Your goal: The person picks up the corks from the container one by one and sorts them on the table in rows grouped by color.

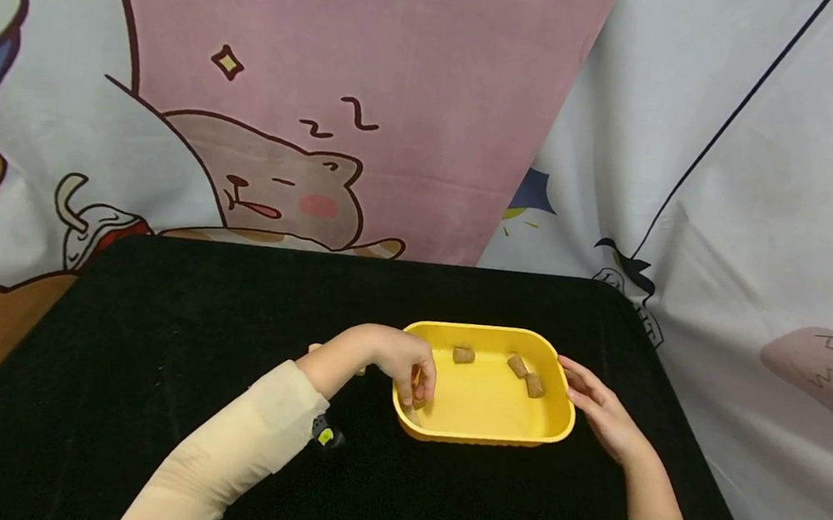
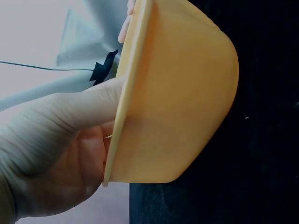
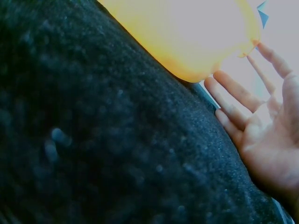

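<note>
One hand, the left (image 1: 399,357), reaches over the left end of the yellow basin (image 1: 477,412), its fingers bent downward inside; a brown piece (image 1: 418,403) shows at the fingertips, though from here I can't tell whether they pinch it. The right hand (image 1: 605,414) is well spread, fingers nearly straight, fingertips touching the basin's right end.

I count one basin, on the black tabletop (image 1: 469,499), and four stubby pieces visible in it: the one by the left fingers, a lone piece (image 1: 463,355) near the far wall, and a pair of pieces (image 1: 535,385) close together toward the right. Two black wrist devices (image 1: 327,434), one per arm, carry yellow labels.
</note>
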Demonstrator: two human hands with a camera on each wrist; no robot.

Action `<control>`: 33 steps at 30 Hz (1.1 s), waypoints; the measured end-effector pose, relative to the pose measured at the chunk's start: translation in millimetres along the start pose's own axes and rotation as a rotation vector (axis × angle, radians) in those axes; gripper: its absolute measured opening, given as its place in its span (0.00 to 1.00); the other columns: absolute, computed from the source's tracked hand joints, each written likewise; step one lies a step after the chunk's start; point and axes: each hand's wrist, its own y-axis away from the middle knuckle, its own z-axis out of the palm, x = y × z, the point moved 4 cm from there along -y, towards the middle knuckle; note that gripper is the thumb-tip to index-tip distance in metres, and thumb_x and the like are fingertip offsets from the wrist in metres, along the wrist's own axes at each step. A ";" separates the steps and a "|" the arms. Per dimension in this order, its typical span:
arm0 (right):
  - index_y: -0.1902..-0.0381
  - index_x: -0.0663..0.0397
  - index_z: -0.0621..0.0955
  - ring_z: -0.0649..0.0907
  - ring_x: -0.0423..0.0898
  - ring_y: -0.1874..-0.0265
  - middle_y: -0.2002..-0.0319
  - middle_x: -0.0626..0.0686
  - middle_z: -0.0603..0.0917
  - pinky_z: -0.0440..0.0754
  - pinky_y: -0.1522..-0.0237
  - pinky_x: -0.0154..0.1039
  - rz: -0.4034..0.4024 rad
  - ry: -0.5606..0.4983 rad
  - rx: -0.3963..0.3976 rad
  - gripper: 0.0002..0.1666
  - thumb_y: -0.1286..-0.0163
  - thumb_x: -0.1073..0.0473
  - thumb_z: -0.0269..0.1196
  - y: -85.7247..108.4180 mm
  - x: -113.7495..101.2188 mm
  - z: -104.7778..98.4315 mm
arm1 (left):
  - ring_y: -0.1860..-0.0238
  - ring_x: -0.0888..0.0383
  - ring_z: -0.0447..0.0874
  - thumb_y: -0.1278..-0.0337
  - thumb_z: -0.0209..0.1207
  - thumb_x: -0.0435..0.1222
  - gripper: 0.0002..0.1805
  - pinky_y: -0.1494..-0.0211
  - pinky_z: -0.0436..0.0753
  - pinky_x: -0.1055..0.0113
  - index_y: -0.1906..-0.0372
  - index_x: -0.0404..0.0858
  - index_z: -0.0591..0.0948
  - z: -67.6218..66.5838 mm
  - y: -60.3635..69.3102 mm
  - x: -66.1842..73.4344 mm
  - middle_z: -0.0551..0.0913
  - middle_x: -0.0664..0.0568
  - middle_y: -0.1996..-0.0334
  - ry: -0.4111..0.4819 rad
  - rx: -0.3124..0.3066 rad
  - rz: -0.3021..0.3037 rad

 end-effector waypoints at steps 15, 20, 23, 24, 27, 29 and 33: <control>0.27 0.59 0.54 0.70 0.39 0.38 0.34 0.46 0.68 0.69 0.43 0.32 0.010 -0.010 0.003 0.29 0.23 0.67 0.41 -0.3 2.1 1.0 | 0.69 0.61 0.80 0.57 0.69 0.26 0.09 0.63 0.79 0.71 0.66 0.39 0.87 6.4 -0.1 1.5 0.84 0.55 0.71 -0.062 0.045 -0.082; 0.27 0.59 0.54 0.70 0.38 0.38 0.34 0.45 0.68 0.69 0.43 0.32 0.006 -0.010 0.001 0.29 0.23 0.67 0.40 -0.9 1.8 1.0 | 0.68 0.61 0.80 0.57 0.69 0.27 0.11 0.62 0.79 0.70 0.65 0.41 0.87 7.2 1.2 2.5 0.84 0.56 0.71 -0.075 0.049 -0.113; 0.27 0.59 0.55 0.70 0.38 0.39 0.35 0.44 0.68 0.69 0.43 0.32 0.007 -0.001 0.007 0.29 0.23 0.67 0.41 -0.8 0.7 0.7 | 0.68 0.61 0.80 0.56 0.69 0.28 0.10 0.61 0.78 0.69 0.66 0.43 0.87 8.2 0.7 2.6 0.84 0.57 0.71 -0.108 0.056 -0.131; 0.27 0.59 0.55 0.70 0.38 0.39 0.35 0.44 0.68 0.69 0.43 0.32 0.006 0.004 0.009 0.28 0.23 0.67 0.41 -0.7 0.4 0.5 | 0.68 0.61 0.79 0.56 0.69 0.29 0.10 0.61 0.77 0.69 0.67 0.45 0.87 8.8 0.3 2.7 0.83 0.58 0.71 -0.124 0.061 -0.138; 0.27 0.59 0.55 0.70 0.37 0.39 0.35 0.44 0.68 0.69 0.44 0.32 0.008 0.015 0.013 0.28 0.23 0.66 0.41 -0.5 -0.6 0.4 | 0.69 0.62 0.79 0.56 0.70 0.31 0.08 0.62 0.77 0.69 0.71 0.48 0.87 11.9 -1.6 3.3 0.83 0.61 0.72 -0.195 0.077 -0.156; 0.27 0.59 0.55 0.70 0.37 0.39 0.34 0.44 0.68 0.69 0.44 0.32 0.012 0.016 0.014 0.28 0.23 0.66 0.41 -0.4 -0.5 0.2 | 0.70 0.63 0.78 0.57 0.71 0.33 0.07 0.63 0.76 0.69 0.73 0.50 0.87 14.1 -3.1 4.1 0.82 0.62 0.73 -0.247 0.088 -0.160; 0.27 0.59 0.54 0.70 0.38 0.39 0.34 0.44 0.68 0.69 0.44 0.32 0.019 0.009 0.012 0.29 0.23 0.66 0.41 0.0 -0.4 0.4 | 0.71 0.64 0.77 0.57 0.72 0.35 0.06 0.65 0.76 0.71 0.76 0.52 0.87 16.7 -4.1 6.2 0.81 0.64 0.75 -0.326 0.110 -0.157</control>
